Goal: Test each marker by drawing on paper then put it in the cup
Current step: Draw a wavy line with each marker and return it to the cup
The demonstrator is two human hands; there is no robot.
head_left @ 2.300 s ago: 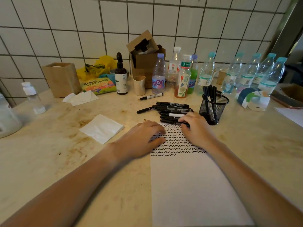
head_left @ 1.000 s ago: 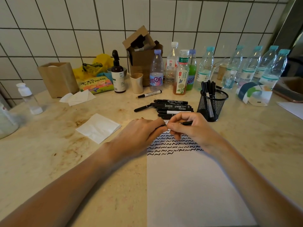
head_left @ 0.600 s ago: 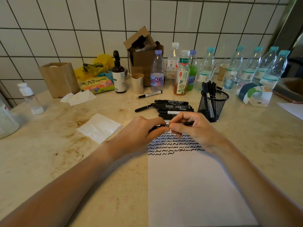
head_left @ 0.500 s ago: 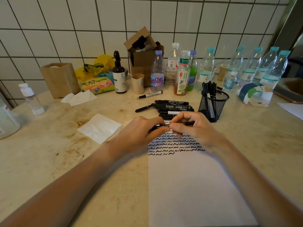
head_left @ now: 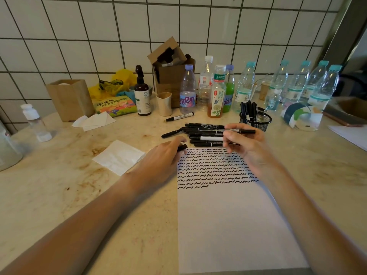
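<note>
The right hand (head_left: 246,143) pinches an uncapped marker (head_left: 243,131) above the paper (head_left: 228,225); the left hand (head_left: 166,153) grips its cap (head_left: 182,147). The bare tip could smear fingers, or the cap roll off the bench (head_left: 59,185)

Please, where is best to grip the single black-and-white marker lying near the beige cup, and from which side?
Grip the black-and-white marker at mid-barrel, coming from above, fingers across its width. It lies flat, apart from the beige cup, with bare counter on both sides.
</note>
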